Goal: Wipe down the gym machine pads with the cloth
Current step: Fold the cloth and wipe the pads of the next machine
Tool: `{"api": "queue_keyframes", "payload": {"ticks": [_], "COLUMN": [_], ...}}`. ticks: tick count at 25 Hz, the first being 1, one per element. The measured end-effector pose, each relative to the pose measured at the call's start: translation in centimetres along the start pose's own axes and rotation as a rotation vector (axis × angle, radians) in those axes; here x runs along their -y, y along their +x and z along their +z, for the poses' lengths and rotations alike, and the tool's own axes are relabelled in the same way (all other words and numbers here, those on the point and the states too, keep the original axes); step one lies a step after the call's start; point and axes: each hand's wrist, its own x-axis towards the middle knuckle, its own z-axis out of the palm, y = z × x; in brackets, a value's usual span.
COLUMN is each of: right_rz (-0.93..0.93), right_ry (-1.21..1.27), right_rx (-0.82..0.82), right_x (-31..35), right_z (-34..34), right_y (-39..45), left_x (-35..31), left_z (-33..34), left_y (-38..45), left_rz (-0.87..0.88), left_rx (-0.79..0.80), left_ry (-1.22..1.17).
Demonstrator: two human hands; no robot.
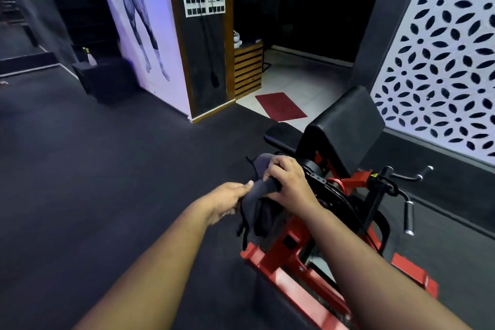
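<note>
Dark limp cloth (263,195), both hands

left hand (227,199) pinches dark cloth (258,203) | right hand (288,181) grips cloth's top | both in front of red-framed machine (289,273) | black arm pad (345,126) beyond | red mat (280,106) on tiles

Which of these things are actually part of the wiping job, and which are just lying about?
Part of the job: dark cloth, gripped by left hand and right hand; sloped arm pad; seat pad.

Lying about: red mat, spray bottle, wooden cabinet.
</note>
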Motion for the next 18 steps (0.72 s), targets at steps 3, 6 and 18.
{"api": "queue_keyframes", "payload": {"ticks": [3, 6, 18], "right_rz": [-0.004, 0.118, 1.043], "right_ry": [-0.014, 0.064, 0.447], "right_rx": [0.04, 0.048, -0.097], "right_x": [-3.3, -6.0, -6.1], "right_z": [3.0, 6.8, 17.2], "right_y": [4.4, 7.8, 21.0], "left_x": [-1.4, -2.0, -3.9], "left_z": [-3.2, -7.4, -17.6], "left_y": [5.3, 10.8, 25.2], "left_rz": [0.055, 0.083, 0.083], "left_rx": [-0.036, -0.002, 0.174], "left_ry": [-0.21, -0.398, -0.03]}}
